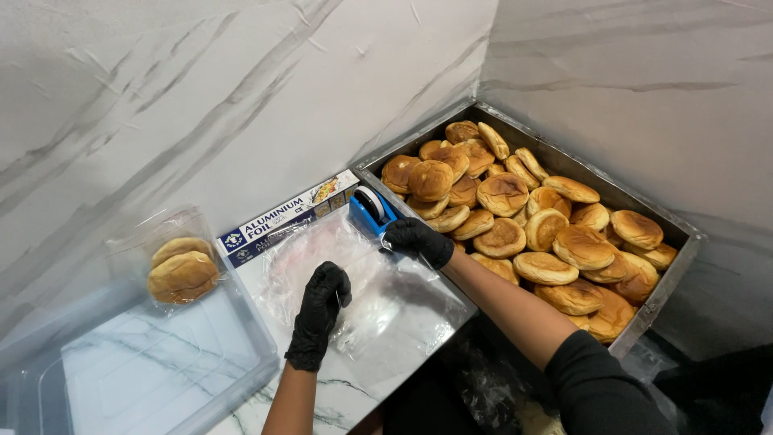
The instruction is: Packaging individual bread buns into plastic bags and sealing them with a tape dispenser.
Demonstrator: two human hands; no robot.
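Both my hands wear black gloves. My left hand (322,310) is curled on a clear plastic bag (362,294) that lies flat on the marble counter. My right hand (419,240) pinches the bag's far edge, right beside a blue tape dispenser (370,209). A large metal tray (684,242) piled with several round browned buns (547,234) stands to the right, in the corner.
A long blue and white foil box (282,221) lies against the wall behind the bag. On the left, a clear plastic tub (241,354) holds two bagged buns (181,270). Marble walls close off the back and right.
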